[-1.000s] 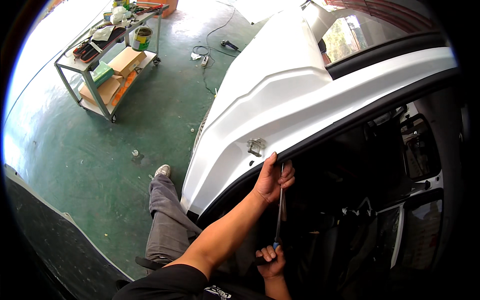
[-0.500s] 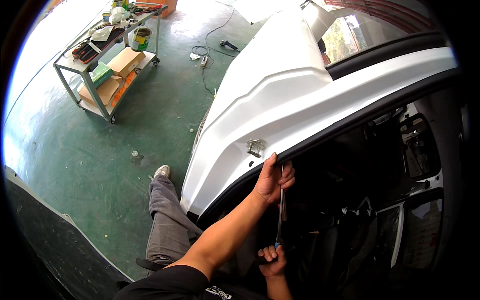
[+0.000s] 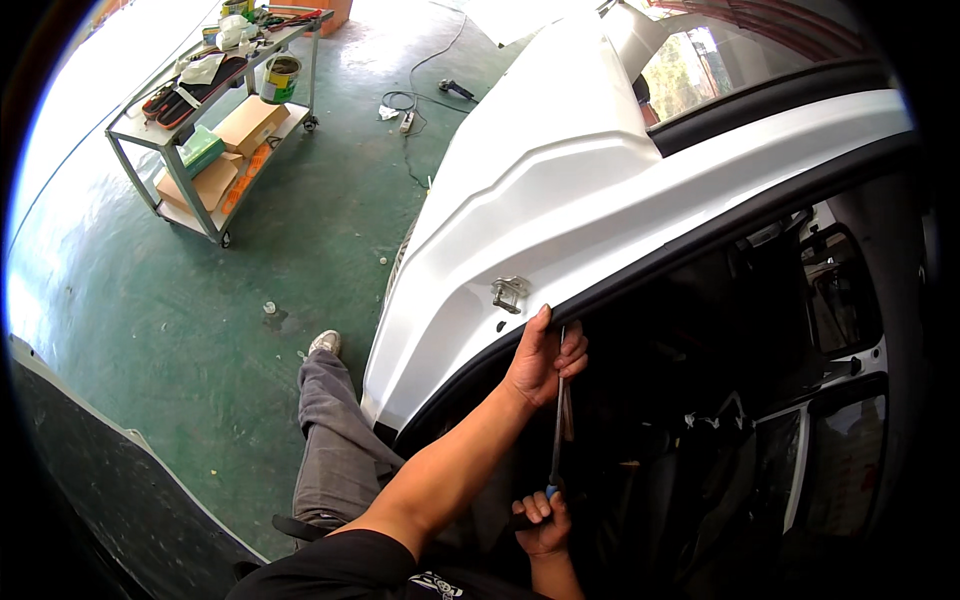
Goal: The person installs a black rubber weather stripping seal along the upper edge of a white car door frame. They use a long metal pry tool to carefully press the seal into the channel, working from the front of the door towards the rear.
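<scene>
We find the screwdriver point(image 3: 557, 420) standing nearly upright, tip up at the black door seal point(image 3: 700, 250) on the white car body point(image 3: 560, 200). Our right hand point(image 3: 543, 520) is clenched around its handle; our left hand point(image 3: 545, 358) pinches the shaft near the tip.

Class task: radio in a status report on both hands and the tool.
Left hand gripping black door-frame seal. Right hand shut on long thin screwdriver, tip up at seal. Nothing blocking.

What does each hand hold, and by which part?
Right hand grips the long thin screwdriver by its handle; left hand steadies the shaft's upper end.
</scene>
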A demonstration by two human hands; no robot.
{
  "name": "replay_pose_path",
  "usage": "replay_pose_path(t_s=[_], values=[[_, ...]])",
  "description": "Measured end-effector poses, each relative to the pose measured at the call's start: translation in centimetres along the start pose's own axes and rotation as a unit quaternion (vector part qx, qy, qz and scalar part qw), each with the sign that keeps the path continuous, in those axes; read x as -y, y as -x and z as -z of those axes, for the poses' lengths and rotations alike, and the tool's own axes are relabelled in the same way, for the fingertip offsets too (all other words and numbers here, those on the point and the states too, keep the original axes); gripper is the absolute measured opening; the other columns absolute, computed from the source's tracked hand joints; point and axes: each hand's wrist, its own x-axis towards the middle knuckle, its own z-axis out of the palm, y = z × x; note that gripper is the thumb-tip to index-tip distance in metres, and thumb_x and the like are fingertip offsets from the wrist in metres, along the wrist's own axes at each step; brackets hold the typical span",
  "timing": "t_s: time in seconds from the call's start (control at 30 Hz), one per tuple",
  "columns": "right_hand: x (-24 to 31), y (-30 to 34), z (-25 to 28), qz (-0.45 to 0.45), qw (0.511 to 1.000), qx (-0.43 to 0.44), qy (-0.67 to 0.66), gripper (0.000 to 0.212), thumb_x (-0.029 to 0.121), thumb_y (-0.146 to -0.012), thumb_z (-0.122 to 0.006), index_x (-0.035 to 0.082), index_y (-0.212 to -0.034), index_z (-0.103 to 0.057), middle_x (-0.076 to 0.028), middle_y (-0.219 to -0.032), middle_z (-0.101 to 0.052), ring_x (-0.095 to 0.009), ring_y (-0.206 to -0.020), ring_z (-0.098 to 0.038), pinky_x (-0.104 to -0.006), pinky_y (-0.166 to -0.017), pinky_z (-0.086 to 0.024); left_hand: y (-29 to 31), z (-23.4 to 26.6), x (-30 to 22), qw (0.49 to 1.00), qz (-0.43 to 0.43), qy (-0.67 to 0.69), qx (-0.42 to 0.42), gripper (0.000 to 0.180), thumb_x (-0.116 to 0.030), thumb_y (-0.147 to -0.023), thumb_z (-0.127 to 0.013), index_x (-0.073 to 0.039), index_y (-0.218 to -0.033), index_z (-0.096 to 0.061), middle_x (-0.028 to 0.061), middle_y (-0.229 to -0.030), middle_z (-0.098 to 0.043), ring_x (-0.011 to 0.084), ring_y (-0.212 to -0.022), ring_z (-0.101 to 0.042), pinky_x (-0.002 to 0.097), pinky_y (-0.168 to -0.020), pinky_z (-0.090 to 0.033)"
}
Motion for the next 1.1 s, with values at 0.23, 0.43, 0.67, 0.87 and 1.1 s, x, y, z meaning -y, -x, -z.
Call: replay_pose_path(t_s=[0.23,0.43,0.67,0.87,1.1], values=[[0.0,-0.6,0.1,0.029,0.997,-0.009,0.073,0.030,0.028,-0.100,-0.060,0.021,-0.130,-0.063,0.006,-0.068,-0.050,-0.010,-0.064,-0.050,-0.0393,-0.082,-0.050,0.0,0.0,-0.1,1.000,-0.006,-0.019,0.002,0.061,-0.069,-0.094,-0.056,-0.010,-0.078,-0.049,-0.0013,-0.067,-0.040,0.0080,-0.052,-0.033,0.0224,-0.048,-0.031],[-0.1,-0.4,0.0,0.011,0.999,-0.002,0.031,0.030,0.028,-0.100,-0.060,0.021,-0.129,-0.064,0.006,-0.069,-0.051,-0.011,-0.065,-0.051,-0.0395,-0.082,-0.050,-0.1,0.2,-0.1,1.000,0.001,-0.027,0.006,0.063,-0.071,-0.093,-0.055,-0.011,-0.075,-0.047,-0.0015,-0.065,-0.039,0.0083,-0.052,-0.032,0.0225,-0.048,-0.031],[0.0,0.1,0.2,0.013,0.999,-0.008,0.036,0.033,0.028,-0.100,-0.060,0.021,-0.132,-0.063,0.005,-0.069,-0.051,-0.012,-0.065,-0.051,-0.0396,-0.082,-0.050,0.0,0.5,0.0,0.999,0.021,-0.016,0.018,0.066,-0.074,-0.091,-0.054,-0.011,-0.072,-0.046,-0.0017,-0.062,-0.037,0.0086,-0.052,-0.032,0.0223,-0.048,-0.031],[-0.3,-0.5,1.1,0.028,0.998,-0.022,0.057,0.036,0.027,-0.100,-0.061,0.021,-0.135,-0.060,0.006,-0.069,-0.050,-0.012,-0.064,-0.051,-0.0397,-0.081,-0.050,0.0,0.6,0.0,0.999,0.004,-0.033,-0.008,0.065,-0.073,-0.091,-0.055,-0.011,-0.075,-0.047,-0.0016,-0.064,-0.039,0.0085,-0.052,-0.032,0.0226,-0.048,-0.031],[-0.1,-0.1,0.4,0.012,0.999,-0.014,0.037,0.036,0.027,-0.100,-0.061,0.020,-0.135,-0.061,0.005,-0.069,-0.051,-0.012,-0.065,-0.052,-0.0401,-0.082,-0.050,0.1,0.5,0.0,1.000,0.007,-0.020,0.022,0.062,-0.071,-0.092,-0.057,-0.009,-0.086,-0.052,-0.0012,-0.065,-0.040,0.0083,-0.052,-0.033,0.0222,-0.047,-0.031]])
